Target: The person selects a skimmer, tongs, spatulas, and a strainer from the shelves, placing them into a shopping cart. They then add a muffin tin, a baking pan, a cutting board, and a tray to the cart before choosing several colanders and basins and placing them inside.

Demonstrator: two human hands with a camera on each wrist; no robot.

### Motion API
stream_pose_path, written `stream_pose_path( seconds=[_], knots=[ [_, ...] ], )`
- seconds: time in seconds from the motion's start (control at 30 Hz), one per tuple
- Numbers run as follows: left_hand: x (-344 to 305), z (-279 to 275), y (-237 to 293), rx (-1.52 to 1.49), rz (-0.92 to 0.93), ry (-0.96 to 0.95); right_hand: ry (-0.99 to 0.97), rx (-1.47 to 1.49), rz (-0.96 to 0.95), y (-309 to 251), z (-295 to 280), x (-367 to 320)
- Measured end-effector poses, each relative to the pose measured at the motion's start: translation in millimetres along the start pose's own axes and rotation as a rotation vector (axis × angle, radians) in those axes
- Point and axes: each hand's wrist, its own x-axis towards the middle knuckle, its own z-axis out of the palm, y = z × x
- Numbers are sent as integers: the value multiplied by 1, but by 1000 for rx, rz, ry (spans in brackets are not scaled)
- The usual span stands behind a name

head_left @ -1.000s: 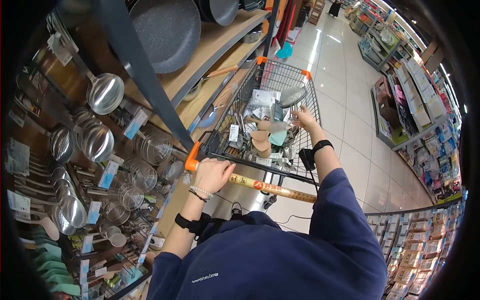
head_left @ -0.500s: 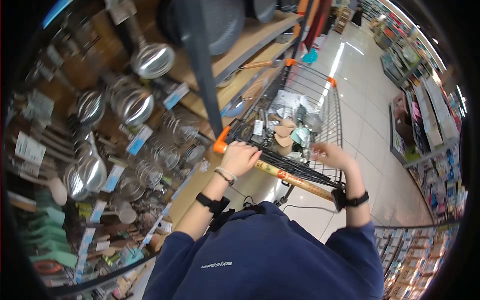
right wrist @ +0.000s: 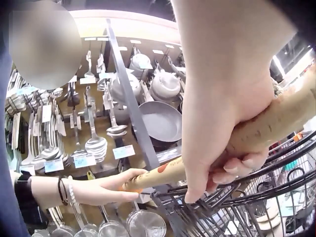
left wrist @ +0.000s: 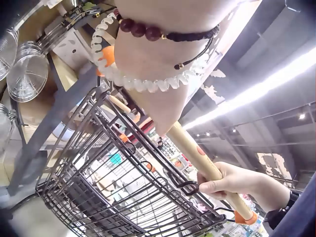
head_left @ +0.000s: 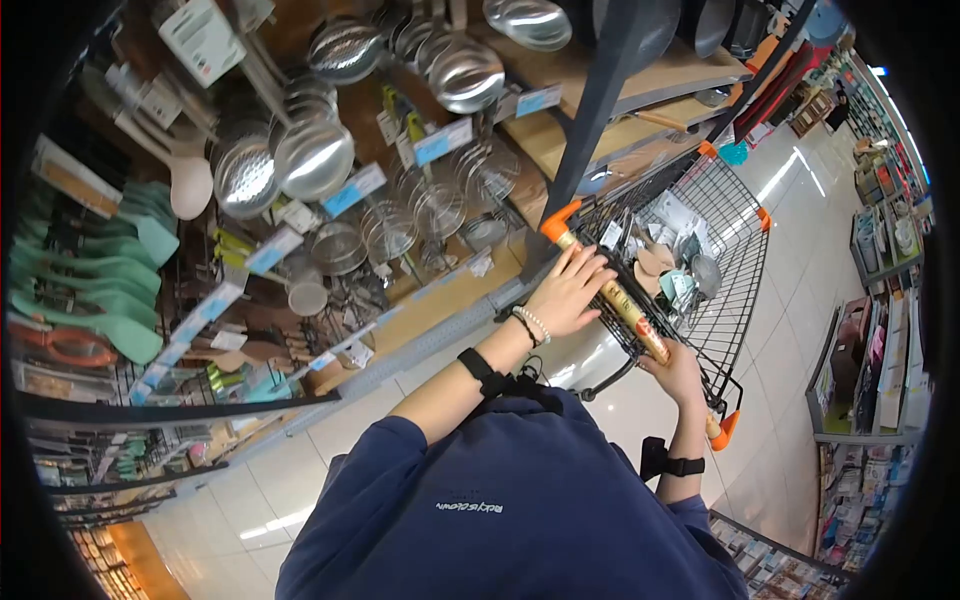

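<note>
A black wire shopping cart (head_left: pixel 735 320) with orange corner pieces stands in front of me. Its yellowish handle (head_left: pixel 627 308), printed with red marks, runs under both hands. My left hand (head_left: pixel 572 290), with beaded bracelets at its wrist, holds the handle near the orange end by the shelf. Farther along, my right hand (head_left: pixel 677 372) grips the handle; the right wrist view shows its fingers and thumb curled around it. Inside the cart lie packaged kitchen tools, among them beige wooden-looking pieces (head_left: pixel 655 265), a mint-green piece (head_left: pixel 680 287) and a metal ladle-like bowl (head_left: pixel 706 272).
To the left, a shelf wall carries hanging ladles (head_left: pixel 313 160), wire strainers (head_left: pixel 388 230) and green spatulas (head_left: pixel 90 280). A dark shelf post (head_left: pixel 597 110) rises close beside the cart's handle. Tiled floor (head_left: pixel 775 420) stretches along the right, with display racks (head_left: pixel 870 350) beyond it.
My right hand has come back from over the cart's basket and now grips the handle. The head view has swung left, so the cart appears farther right. The left hand stays at the handle.
</note>
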Motion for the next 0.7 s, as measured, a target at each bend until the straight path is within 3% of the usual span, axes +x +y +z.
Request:
stream_pose_path(
  seconds=[0.4,0.53,0.7],
  knots=[
    [-42,9,33,46,-76,55,-14,-98,-4,18,18,-34],
    [-51,12,48,41,-100,31,180,-152,-83,24,26,-47],
    [-62,9,74,74,-107,-47,217,-161,-99,29,22,-72]
  ],
)
